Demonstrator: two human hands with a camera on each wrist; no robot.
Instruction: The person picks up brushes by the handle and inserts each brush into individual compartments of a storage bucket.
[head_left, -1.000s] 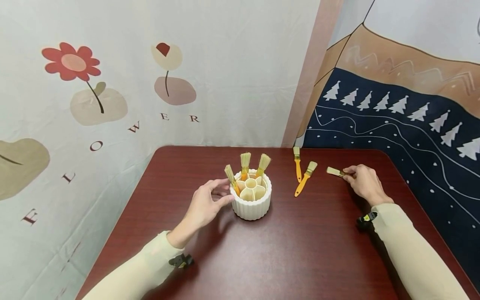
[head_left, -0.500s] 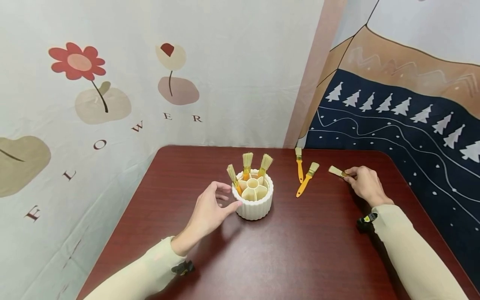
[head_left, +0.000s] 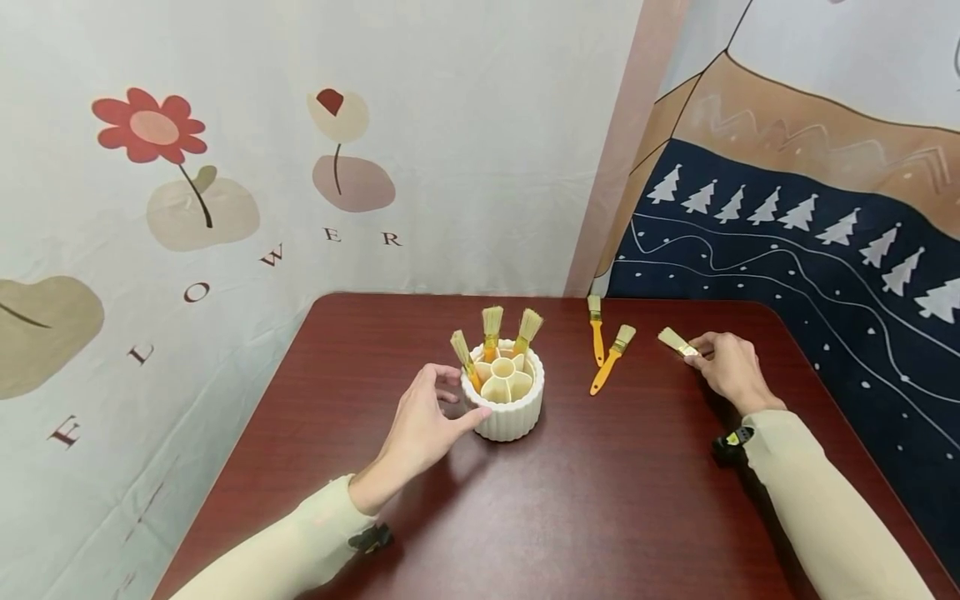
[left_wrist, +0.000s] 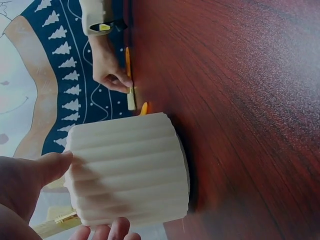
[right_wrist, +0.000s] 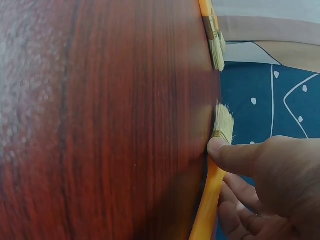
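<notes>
A white ribbed round holder (head_left: 512,422) with petal-shaped compartments stands on the table. My left hand (head_left: 422,423) holds it from the left side, its thumb at the rim and its fingers curled against the wall in the left wrist view. Three brushes stand bristles up in its compartments: a left brush (head_left: 462,350), a back brush (head_left: 492,323) and a right brush (head_left: 529,325). To the right, my right hand (head_left: 726,368) pinches a flat paintbrush (right_wrist: 209,200) near its metal ferrule. That brush has a yellow-orange handle and pale bristles, and lies low along the tabletop.
Two more paintbrushes lie between the holder and my right hand: one brush (head_left: 597,333) near the back edge, another brush (head_left: 613,360) slanting in front of it. The dark red wooden table (head_left: 570,517) meets printed cloth backdrops (head_left: 480,167) behind and at right.
My left thumb has moved rightward along the holder's front rim. The brush at my right hand has turned slightly, its ferrule now showing more; the right hand has barely shifted.
</notes>
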